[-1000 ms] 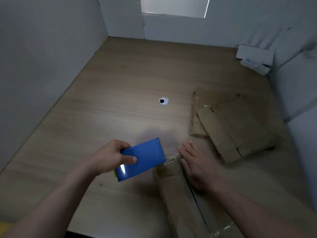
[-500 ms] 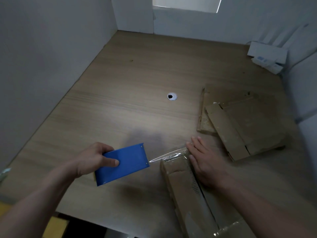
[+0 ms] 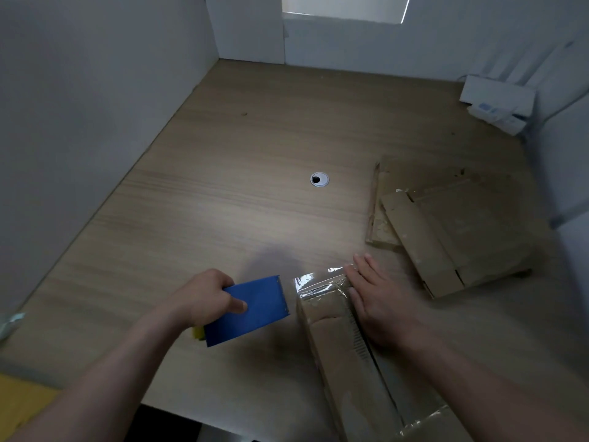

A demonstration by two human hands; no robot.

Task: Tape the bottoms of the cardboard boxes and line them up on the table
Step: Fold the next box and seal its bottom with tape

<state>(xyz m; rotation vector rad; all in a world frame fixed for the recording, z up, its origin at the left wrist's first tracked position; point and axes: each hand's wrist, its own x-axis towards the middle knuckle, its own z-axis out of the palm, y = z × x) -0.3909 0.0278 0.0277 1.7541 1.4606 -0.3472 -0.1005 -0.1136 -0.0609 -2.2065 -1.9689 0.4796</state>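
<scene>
Flattened cardboard boxes [image 3: 446, 231], rough and scuffed, are stacked right of a round metal grommet [image 3: 319, 179] on the woodgrain table [image 3: 223, 193]. The box [image 3: 347, 355], under glossy clear tape [image 3: 318, 283], is pressed by the right hand [image 3: 382, 304], fingers straight and together. The blue dispenser [image 3: 251, 309] is gripped by the left hand [image 3: 200, 301], just beside the box.

A: The table [image 3: 223, 202]?
B: Pale wood grain, matt. The cardboard box [image 3: 338, 346] is rough, scuffed brown board.
A: And the tape [image 3: 315, 282]?
B: Clear, glossy film. The tape dispenser [image 3: 255, 307] looks smooth blue plastic.
</scene>
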